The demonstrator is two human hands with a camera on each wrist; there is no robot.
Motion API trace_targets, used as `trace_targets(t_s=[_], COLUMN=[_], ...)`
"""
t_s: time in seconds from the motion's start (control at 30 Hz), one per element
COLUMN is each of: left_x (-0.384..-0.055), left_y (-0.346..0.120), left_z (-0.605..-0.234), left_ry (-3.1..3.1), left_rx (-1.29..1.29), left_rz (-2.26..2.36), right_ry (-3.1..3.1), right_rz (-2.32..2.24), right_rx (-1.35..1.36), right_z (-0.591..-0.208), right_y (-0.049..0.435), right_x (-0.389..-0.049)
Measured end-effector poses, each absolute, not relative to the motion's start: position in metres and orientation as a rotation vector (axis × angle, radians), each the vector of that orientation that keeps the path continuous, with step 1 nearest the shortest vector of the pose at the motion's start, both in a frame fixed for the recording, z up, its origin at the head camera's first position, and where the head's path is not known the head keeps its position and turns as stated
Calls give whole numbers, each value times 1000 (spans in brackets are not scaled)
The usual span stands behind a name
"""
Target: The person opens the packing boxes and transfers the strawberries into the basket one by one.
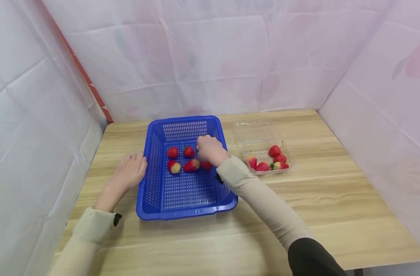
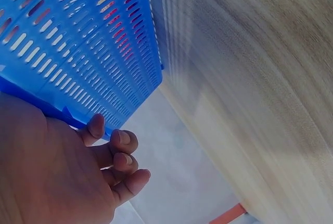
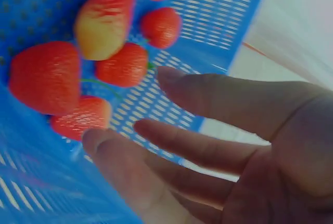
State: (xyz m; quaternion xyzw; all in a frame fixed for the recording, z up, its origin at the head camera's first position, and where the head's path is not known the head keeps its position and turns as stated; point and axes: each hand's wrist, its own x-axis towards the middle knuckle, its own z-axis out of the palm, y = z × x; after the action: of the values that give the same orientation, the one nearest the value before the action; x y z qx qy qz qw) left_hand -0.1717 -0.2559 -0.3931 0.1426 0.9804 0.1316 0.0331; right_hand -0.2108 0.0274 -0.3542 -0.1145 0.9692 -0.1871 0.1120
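My right hand (image 1: 211, 149) reaches into a blue perforated basket (image 1: 187, 213) over its right half. In the right wrist view thumb and fingers are spread apart with nothing between them, the index fingertip right at a red strawberry (image 3: 86, 116). A bigger strawberry (image 3: 47, 76) with a thin green stem lies against it. Several red and red-yellow strawberries (image 1: 191, 165) sit on the basket floor, some hidden by my right hand. My left hand (image 1: 131, 168) touches the basket's left rim from outside, its fingers loosely bent in the left wrist view.
Right of the basket stands a clear plastic box (image 1: 261, 147), its lid folded back, with several more strawberries (image 1: 263, 166) in it. All this is on a light wooden table (image 1: 327, 184). Pale printed sheets (image 1: 210, 57) hang along the back and both sides.
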Motion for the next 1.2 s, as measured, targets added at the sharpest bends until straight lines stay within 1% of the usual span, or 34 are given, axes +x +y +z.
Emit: trace_targets(t_s=[0.3, 0.57, 0.9, 1.2], left_x=[-171, -172, -171, -168], left_y=[-256, -254, -254, -253], left_z=[-393, -391, -392, -391], left_ry=[3013, 3019, 3017, 3013], left_rx=[422, 437, 449, 454], left_rz=[402, 420, 421, 434], right_ry=[2780, 2769, 2806, 2848], right_rz=[-785, -838, -783, -728], right_rx=[-397, -291, -198, -155], right_z=[-326, -314, -327, -355], right_y=[55, 95, 148, 183], right_x=[-224, -232, -226, -214])
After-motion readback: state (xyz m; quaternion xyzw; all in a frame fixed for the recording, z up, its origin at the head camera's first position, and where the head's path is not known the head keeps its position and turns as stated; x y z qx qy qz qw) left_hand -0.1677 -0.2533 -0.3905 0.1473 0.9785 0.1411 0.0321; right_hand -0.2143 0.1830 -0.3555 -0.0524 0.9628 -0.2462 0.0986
